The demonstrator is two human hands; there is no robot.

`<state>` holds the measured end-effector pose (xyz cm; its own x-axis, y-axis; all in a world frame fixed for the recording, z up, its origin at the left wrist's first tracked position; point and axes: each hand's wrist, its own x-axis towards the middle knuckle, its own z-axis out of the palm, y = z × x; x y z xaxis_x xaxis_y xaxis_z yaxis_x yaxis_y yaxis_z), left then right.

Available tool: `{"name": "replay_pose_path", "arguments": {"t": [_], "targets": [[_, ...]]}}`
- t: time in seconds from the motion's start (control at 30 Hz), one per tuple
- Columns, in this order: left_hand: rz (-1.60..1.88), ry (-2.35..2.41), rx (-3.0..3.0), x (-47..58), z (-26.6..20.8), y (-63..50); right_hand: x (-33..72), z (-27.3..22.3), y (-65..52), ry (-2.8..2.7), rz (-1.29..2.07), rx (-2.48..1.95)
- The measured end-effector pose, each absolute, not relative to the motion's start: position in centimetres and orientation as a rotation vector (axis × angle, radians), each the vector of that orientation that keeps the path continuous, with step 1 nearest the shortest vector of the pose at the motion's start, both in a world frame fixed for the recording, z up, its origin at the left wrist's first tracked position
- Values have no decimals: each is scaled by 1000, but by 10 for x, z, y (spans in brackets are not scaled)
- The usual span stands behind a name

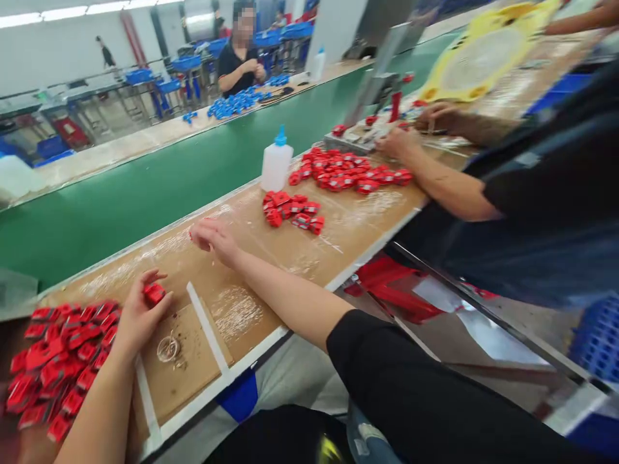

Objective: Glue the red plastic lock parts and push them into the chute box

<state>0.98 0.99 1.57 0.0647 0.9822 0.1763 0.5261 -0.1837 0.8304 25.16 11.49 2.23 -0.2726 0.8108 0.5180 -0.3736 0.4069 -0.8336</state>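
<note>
My left hand (pixel 145 316) is closed around a small red plastic part (pixel 155 294), held between thumb and fingers above the bench. Just left of that wrist lies a large heap of similar red parts (pixel 62 354) with grey bits in them. A small clear round dish (pixel 168 348) with tiny pieces around it sits on the cardboard below the left hand. Over the middle of the bench is my right hand (pixel 215 241), palm down, its fingers bent and pressed together. A trace of red shows at its fingertips, but what they hold is hidden.
A smaller group of red parts (pixel 293 211) and a bigger pile (pixel 343 169) lie to the right, beside a white bottle (pixel 276 164) with a blue nozzle. A green conveyor belt (pixel 169 187) runs behind. A co-worker's hands (pixel 403 143) work at a metal fixture (pixel 355 142).
</note>
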Motion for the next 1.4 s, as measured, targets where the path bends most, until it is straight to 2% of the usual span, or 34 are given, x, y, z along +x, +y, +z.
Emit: {"name": "replay_pose_path", "arguments": {"t": [0.13,0.23,0.33,0.67,0.77,0.97,1.13,1.4], "targets": [[951,1489,2034,11,0,15,234,27,70,-2392,975,-210],[930,1476,1948,10,-4,11,223,24,50,-2652,738,-276],[932,1559,1822,12,-6,8,212,15,41,-2743,713,-280],[1113,1452,1533,15,-16,7,200,5,32,-2708,954,-169],[1074,1530,1567,14,-14,6,199,6,30,-2640,1029,-212],[1063,1443,1541,14,-13,6,205,4,39,-2171,1360,-389],[1008,1485,1517,12,-17,6,205,-12,58,-1702,1275,-722],[1014,1483,1527,10,-21,6,196,-22,67,-1864,1169,-782]]}}
